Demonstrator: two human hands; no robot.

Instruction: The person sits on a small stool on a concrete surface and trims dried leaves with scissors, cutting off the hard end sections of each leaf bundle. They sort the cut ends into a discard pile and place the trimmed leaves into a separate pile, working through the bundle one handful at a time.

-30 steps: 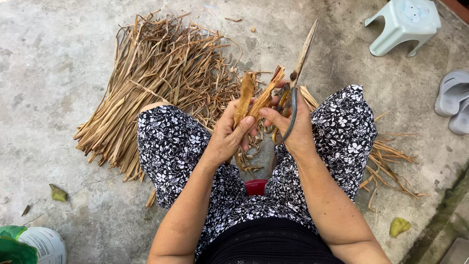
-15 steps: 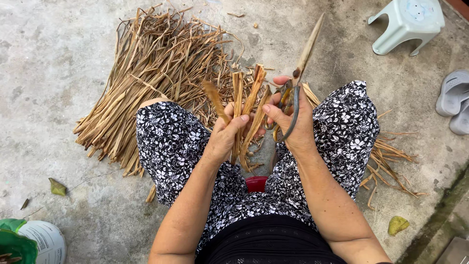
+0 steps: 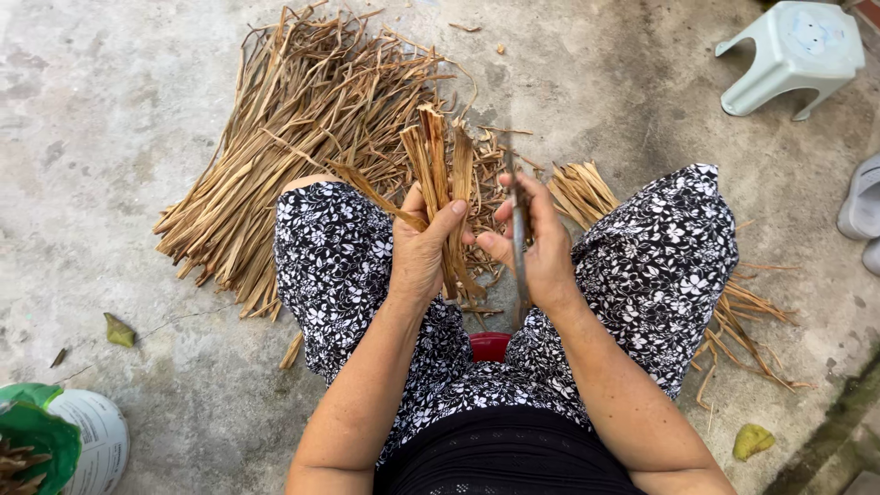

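I sit with my knees apart over a concrete floor. My left hand is closed around a small bundle of dried tan leaf strips, which stands upright with its cut ends fanned out above my fingers. My right hand sits just to the right of it, gripping a thin dark blade-like tool that is held nearly vertical and seen edge-on. The tool's edge is close to the bundle; I cannot tell if they touch.
A large pile of dried strips spreads over the floor ahead left. A smaller heap lies by my right knee. A red container sits between my legs. Pale green stool, grey sandal, green and white sack.
My left hand has brought the bundle upright and gathered it tighter. The tool in my right hand has swung from a slant up to the right to nearly vertical.
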